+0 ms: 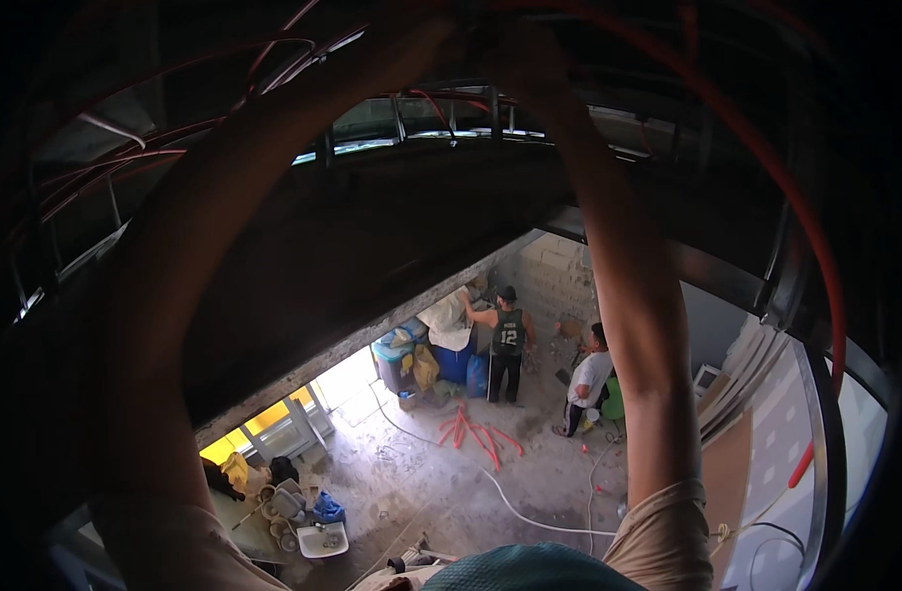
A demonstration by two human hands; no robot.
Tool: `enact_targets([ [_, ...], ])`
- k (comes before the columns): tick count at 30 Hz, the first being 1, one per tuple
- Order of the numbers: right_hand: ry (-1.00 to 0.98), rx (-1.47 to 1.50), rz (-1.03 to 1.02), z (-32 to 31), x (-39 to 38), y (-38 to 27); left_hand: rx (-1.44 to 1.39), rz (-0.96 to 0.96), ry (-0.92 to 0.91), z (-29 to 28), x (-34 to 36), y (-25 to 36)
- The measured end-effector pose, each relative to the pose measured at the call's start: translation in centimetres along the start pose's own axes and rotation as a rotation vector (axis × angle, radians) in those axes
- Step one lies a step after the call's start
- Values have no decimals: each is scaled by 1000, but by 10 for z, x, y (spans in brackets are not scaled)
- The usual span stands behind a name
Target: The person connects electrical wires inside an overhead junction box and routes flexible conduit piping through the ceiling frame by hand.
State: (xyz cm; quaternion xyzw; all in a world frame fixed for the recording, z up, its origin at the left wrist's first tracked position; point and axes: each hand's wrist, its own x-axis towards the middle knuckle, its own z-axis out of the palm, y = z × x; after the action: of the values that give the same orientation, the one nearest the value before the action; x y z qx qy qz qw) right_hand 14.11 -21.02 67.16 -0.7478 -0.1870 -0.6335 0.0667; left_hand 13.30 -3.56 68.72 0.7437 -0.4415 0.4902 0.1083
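Both my arms reach up into a dark ceiling space. At the upper edge, my left hand (436,39) and my right hand (526,61) come close together in deep shadow. Their fingers cannot be made out, nor can anything they might hold. Close to the right hand, a thick red flexible conduit (756,138) curves down along the right side. Metal ceiling framing (494,116) runs just behind the hands, and thin red tubes (180,153) cross the frame on the left.
A dark beam (372,308) cuts diagonally below my arms. Far down, a person in a dark jersey (508,335) and another in a white shirt (587,376) stand on the concrete floor (402,492). Red conduit pieces (471,433), a white sink (322,540) and metal studs (815,414) are around.
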Motion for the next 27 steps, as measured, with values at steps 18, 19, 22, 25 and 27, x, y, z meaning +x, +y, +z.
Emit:
enact_targets([
  [18, 267, 209, 132, 14, -39, -25, -709, 140, 68, 20, 0, 2],
  [19, 270, 217, 140, 16, -47, -19, -1377, 9, 23, 28, -1, 10],
  [22, 279, 252, 171, 17, -53, -20, -591, 164, -36, 20, -1, -4],
  [25, 201, 291, 224, 11, -48, -20, -166, 367, 98, 19, -5, -7],
  [27, 110, 310, 255, 3, -42, -15, -155, 425, 180, 25, -5, -7],
])
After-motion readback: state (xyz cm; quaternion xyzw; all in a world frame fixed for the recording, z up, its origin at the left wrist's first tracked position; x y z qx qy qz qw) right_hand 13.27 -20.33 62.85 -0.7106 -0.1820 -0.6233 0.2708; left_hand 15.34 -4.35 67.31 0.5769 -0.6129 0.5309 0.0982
